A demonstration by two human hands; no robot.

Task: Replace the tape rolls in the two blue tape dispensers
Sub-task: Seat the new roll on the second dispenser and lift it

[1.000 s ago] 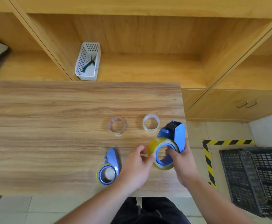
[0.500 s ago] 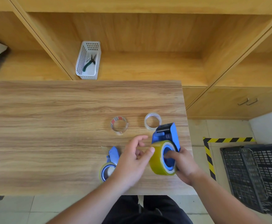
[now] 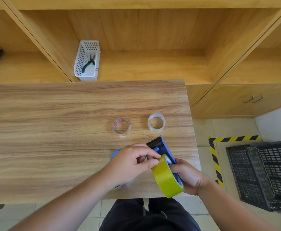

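My right hand [image 3: 189,177] grips a blue tape dispenser [image 3: 164,149] near the table's front right corner, its black cutter end pointing away from me. A yellow tape roll [image 3: 167,179] sits on the dispenser, tilted edge-on toward me. My left hand [image 3: 133,162] pinches the top edge of that roll with thumb and fingers. A second blue dispenser [image 3: 113,154] lies on the table, mostly hidden under my left hand. Two clear tape rolls lie flat farther back: one with a red label [image 3: 121,126] and a plain one [image 3: 156,122].
The wooden table [image 3: 53,130] ends just right of my hands. A white basket [image 3: 87,61] with pliers stands on the shelf behind. A black plastic crate [image 3: 261,174] sits on the floor at right, beside yellow-black floor tape [image 3: 214,157].
The dispenser has turned so its yellow roll now faces me edge-on. My left hand has moved from the roll's side up to its top edge, covering the second dispenser.
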